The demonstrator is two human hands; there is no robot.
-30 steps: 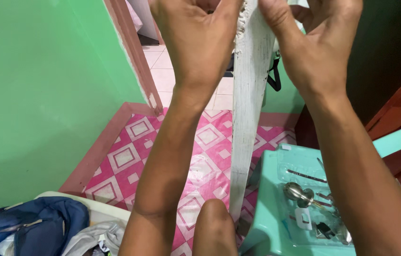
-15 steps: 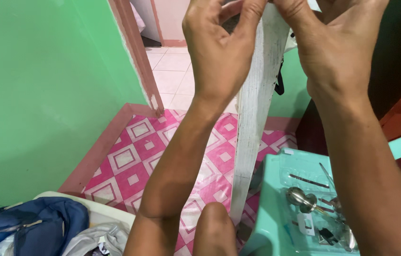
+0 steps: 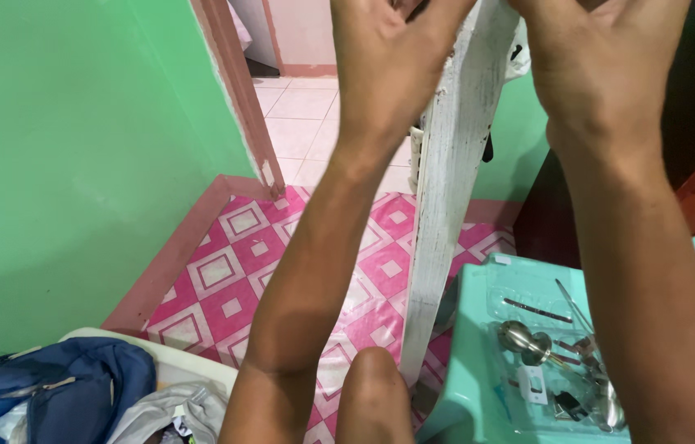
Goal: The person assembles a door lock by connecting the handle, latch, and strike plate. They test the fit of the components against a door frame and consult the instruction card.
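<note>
Both hands raised at the top edge of view: left hand [image 3: 389, 57] and right hand [image 3: 602, 62] flank the worn white-painted wooden door edge [image 3: 446, 205], fingertips cut off by the frame, so grip can't be told. Door edge's long axis runs near vertical, leaning slightly, from between the fingers down to the pink diamond-patterned floor [image 3: 232, 271]. Well below right fingers: silver metal doorknob [image 3: 524, 341] on turquoise plastic stool [image 3: 471, 362].

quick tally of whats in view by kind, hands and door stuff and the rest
hands: 2, left hand, right hand
white door edge: 1
metal door knob: 1
turquoise stool: 1
blue bag: 1
total: 6
</note>
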